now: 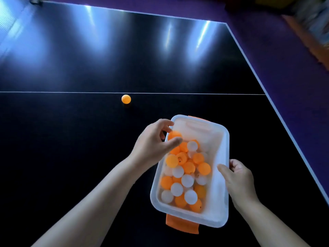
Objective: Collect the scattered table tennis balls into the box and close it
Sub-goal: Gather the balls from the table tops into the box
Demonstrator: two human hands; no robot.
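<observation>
A translucent white plastic box (pixel 221 177) with orange latches is held above the dark table, tilted, lid off. It holds several orange and white table tennis balls (pixel 187 175). My right hand (pixel 237 177) grips the box's right rim, thumb inside the wall. My left hand (pixel 154 139) is at the box's far left corner and pinches an orange ball (pixel 174 134) between thumb and fingers, just over the rim. One more orange ball (pixel 126 99) lies loose on the table, beyond the box, near the white centre line.
The dark table tennis table (pixel 71 139) fills the view; its white-edged right side (pixel 277 111) runs diagonally down to the right. Purple floor (pixel 284 68) lies beyond. No lid is visible.
</observation>
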